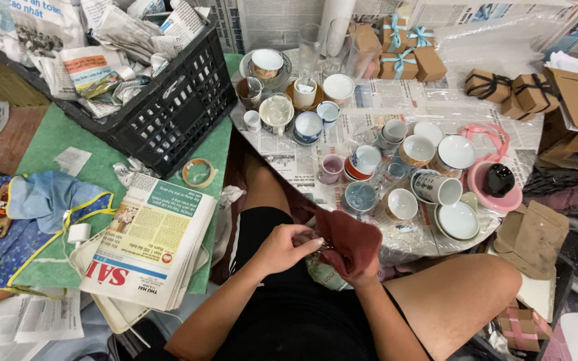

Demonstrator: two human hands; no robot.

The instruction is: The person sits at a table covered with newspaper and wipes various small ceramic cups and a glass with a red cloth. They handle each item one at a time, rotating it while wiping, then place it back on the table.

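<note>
Two bare hands met over the lap, left hand (282,249) pinching the rim of a cup (326,273), right hand (359,267) wrapped in a dark red cloth (348,241) closed around that cup, low table (369,100) crowded with cups just ahead, newspaper stack (152,241) at left.

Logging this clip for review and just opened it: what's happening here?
A person sits with a cup in their lap, wiping it with a dark red cloth. The right hand is wrapped in the cloth around the cup, and the left hand pinches the cloth's edge at the rim. In front, a low table lined with newspaper holds many cups, bowls and glasses. A stack of newspapers and a black crate of crumpled paper lie to the left.
</note>
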